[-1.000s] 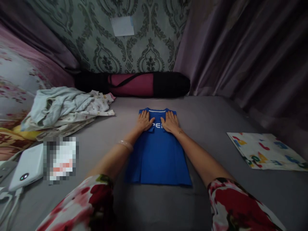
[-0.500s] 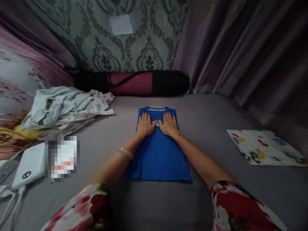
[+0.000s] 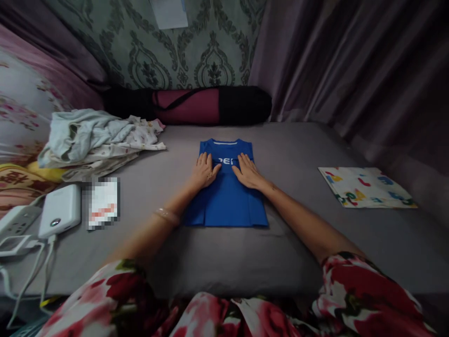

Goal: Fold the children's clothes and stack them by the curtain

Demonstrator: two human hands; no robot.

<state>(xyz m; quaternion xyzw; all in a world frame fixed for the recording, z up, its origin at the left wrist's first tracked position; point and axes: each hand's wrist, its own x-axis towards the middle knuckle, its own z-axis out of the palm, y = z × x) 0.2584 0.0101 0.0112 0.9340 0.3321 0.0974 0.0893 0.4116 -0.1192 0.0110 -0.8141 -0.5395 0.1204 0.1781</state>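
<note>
A blue shirt [image 3: 228, 199] lies folded on the grey sheet in front of me, its neckline with a white strip at the far end. White letters show on its chest, partly cut by a crease. My left hand [image 3: 205, 172] rests on the shirt's upper left part, palm down with the fingers stretched out. On the upper right part lies my right hand [image 3: 248, 172], also palm down and fingers extended. Both thumbs point inward beside the lettering. Neither hand grips the cloth.
Rumpled clothes [image 3: 94, 138] are heaped at the left. Nearer stand a white power bank [image 3: 61, 210], a power strip [image 3: 19, 220] with cables, and a blurred packet [image 3: 103, 203]. A folded patterned cloth [image 3: 366, 187] lies right. A black and maroon bag [image 3: 189, 105] lines the wall.
My view has tilted down, showing more of the near edge and my lap. Both hands have slid slightly toward me and outward on the shirt, uncovering more of the white letters.
</note>
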